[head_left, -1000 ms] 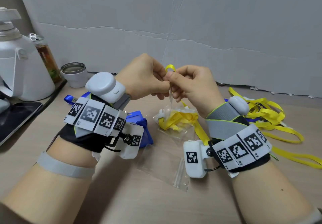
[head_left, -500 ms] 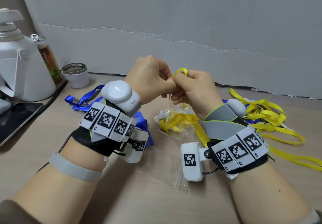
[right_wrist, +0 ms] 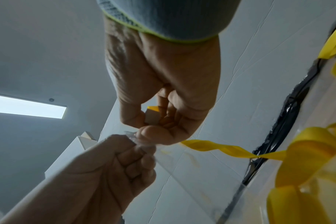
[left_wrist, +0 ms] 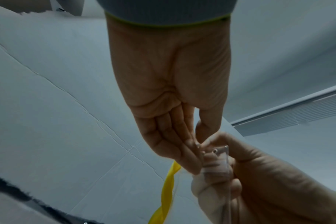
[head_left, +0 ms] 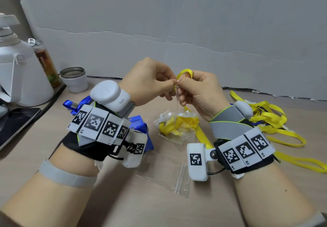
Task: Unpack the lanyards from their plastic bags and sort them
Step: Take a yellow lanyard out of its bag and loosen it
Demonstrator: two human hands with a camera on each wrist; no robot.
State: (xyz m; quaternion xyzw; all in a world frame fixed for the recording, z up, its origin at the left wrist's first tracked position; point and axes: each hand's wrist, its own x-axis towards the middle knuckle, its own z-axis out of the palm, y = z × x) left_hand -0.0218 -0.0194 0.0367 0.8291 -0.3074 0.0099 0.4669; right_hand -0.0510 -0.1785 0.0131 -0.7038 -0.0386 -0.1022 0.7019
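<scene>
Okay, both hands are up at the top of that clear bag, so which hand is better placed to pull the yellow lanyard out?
Right hand, probably: the yellow lanyard already loops out beside its fingers, while the left hand pinches only the clear bag.

So the clear plastic bag (head_left: 177, 120) is hanging in the air with its top edge pinched from both sides, and its bottom sits on the wooden table (head_left: 123, 200). It's see-through with a zip strip and small holes near the top. Inside there's a bunched-up yellow lanyard (head_left: 178, 124) with a white clip end poking to the left; a loop of it sticks up out of the opening. One empty bag (head_left: 169, 175) lies flat on the table closer to the camera. A loose pile of yellow lanyards (head_left: 276, 120) sprawls on the right, straps trailing toward the edge. Blue lanyards (head_left: 74, 104) sit on the left, partly hidden.
</scene>
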